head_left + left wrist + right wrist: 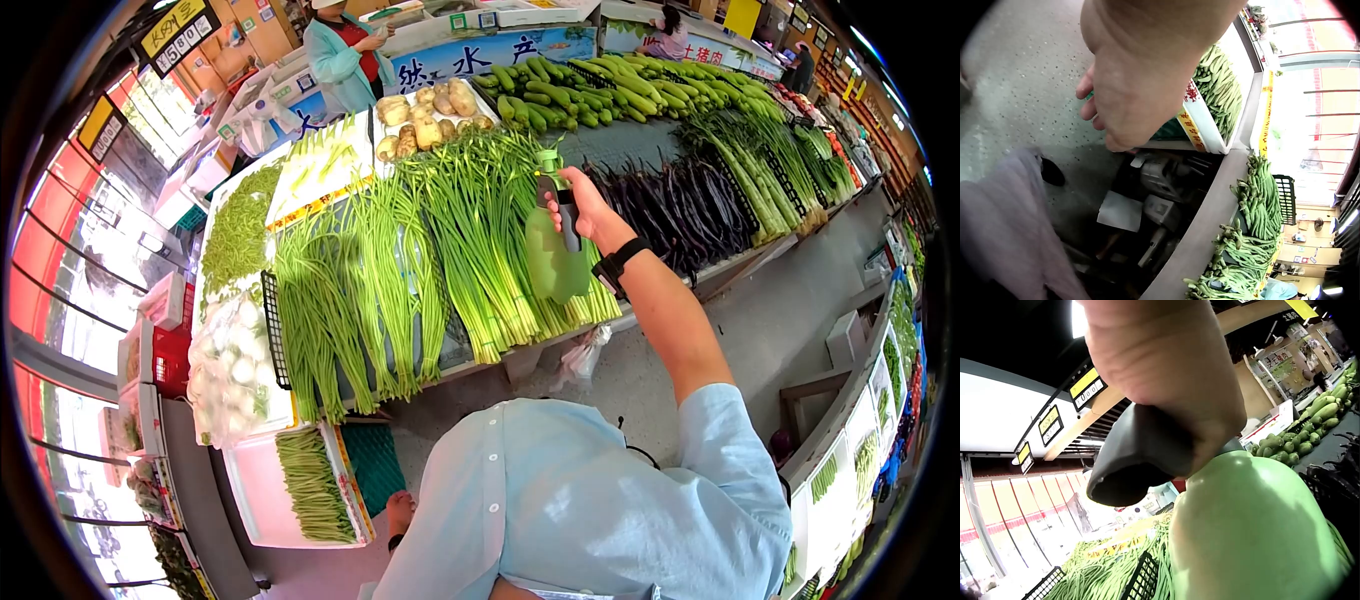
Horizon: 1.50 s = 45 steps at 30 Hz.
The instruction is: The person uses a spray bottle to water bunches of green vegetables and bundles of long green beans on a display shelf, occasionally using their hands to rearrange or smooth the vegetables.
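Note:
In the head view my right hand [597, 215] grips the dark handle of a light green spray bottle [558, 262], held upright over the front of the leafy green stalks [487, 270]. The right wrist view shows the same hand [1169, 369] above the bottle's round green body [1254, 531]; its fingertips are hidden. My left hand [401, 512] hangs low at my side, near a white box of green beans [318, 485]. Its fingers look loosely curled in the left wrist view, where the hand [1129, 103] shows no clearly held object.
Long beans [320, 310] lie left of the stalks, dark eggplants [680, 215] to the right, and potatoes [430, 118] and green gourds [560, 95] behind. Bagged white vegetables [240, 365] sit at the left corner. A person [340, 60] stands beyond the stall.

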{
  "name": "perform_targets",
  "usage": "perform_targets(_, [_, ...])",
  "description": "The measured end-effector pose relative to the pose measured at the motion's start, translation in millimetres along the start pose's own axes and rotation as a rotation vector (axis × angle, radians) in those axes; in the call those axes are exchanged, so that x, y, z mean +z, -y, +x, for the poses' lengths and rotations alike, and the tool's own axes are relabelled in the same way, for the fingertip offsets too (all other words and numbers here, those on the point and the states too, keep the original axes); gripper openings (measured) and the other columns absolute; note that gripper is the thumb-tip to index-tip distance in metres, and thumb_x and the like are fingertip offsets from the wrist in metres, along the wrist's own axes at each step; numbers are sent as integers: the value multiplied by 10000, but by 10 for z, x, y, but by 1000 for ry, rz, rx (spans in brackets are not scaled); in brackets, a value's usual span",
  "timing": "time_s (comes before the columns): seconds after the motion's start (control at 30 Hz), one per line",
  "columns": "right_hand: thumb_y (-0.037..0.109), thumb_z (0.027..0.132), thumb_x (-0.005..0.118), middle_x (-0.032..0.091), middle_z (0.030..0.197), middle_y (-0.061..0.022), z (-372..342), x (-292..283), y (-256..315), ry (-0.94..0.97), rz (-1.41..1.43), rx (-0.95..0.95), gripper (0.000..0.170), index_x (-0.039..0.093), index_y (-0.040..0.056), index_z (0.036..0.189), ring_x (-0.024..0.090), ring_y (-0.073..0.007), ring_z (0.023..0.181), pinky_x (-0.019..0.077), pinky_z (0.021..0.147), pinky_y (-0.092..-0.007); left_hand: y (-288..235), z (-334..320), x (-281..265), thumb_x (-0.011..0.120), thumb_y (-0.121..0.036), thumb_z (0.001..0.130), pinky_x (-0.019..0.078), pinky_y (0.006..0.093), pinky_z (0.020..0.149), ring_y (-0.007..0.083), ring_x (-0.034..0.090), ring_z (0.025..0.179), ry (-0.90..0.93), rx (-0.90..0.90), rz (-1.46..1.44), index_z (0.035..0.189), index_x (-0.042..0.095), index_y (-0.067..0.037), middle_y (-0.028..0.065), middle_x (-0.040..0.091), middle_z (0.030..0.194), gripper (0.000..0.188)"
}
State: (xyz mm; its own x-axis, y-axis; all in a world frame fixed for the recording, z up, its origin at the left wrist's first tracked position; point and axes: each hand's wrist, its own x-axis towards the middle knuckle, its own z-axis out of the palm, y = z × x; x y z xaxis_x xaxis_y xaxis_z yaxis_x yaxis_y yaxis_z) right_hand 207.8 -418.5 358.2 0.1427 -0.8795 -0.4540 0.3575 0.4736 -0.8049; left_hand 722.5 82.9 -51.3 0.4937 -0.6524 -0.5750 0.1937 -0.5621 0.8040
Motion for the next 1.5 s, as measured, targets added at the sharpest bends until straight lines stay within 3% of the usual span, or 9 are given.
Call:
perform_targets(0.33, [280,945,414,542,635,-38,174,457,-166,160,-90,73,285,545,32,899,484,-182,511,441,500,-356,236,9,-180,516,-94,900,403,250,492,118,520,595,76,-175,39,939,599,-38,10,575,754,107])
perform_targets(0.4, [300,943,415,539,629,-34,149,502,-191,190,-79,121,298,546,36,896,480,-184,509,441,502,-355,78,13,-191,521,-98,898,395,255,478,120,516,589,85,-460,-64,919,593,-50,7,567,744,89])
perform_targets(0.53, [289,929,403,549,636,-36,240,666,-384,259,-75,130,280,549,52,898,478,-199,505,431,502,-350,173,-116,-145,527,-111,892,418,275,515,139,540,620,38,-186,36,916,606,-37,24,585,751,111])
perform_targets(0.73, [409,926,437,537,625,-29,269,681,-440,315,-33,164,366,541,61,879,474,-193,493,428,494,-354,285,-101,-171,537,-131,884,454,304,571,169,577,666,32,-101,146,913,625,-17,49,611,761,147])
perform_targets(1.03, [359,941,402,532,628,-31,162,350,-397,51,58,35,339,542,60,864,482,-193,519,445,530,-369,421,41,-249,549,-157,873,501,342,645,208,625,728,34,34,362,907,652,9,82,647,774,198])
perform_targets(1.23, [256,950,391,542,643,-35,72,8,-378,-35,86,-45,252,519,75,830,480,-181,517,437,526,-357,258,442,-400,539,-152,884,466,297,576,163,592,663,546,-161,74,840,636,-21,54,633,742,169])
perform_targets(1.3, [364,943,430,537,623,-35,39,-98,-365,-6,86,-23,332,538,75,821,481,-183,516,434,522,-348,25,97,-16,541,-146,887,469,282,563,143,592,663,-17,79,259,867,639,-19,46,634,754,162])
perform_targets(1.43, [543,926,447,534,589,-36,-130,-95,-338,24,61,23,494,546,79,785,486,-193,487,428,499,-341,-281,116,-20,554,-144,875,482,299,561,147,596,674,34,2,415,917,647,-18,52,644,790,162])
perform_targets(1.5, [493,931,448,534,598,-36,-134,-107,-343,4,39,-1,450,545,71,810,491,-191,496,428,507,-341,260,620,-277,581,-143,855,482,302,559,149,596,666,240,611,981,1026,636,-13,61,645,792,222])
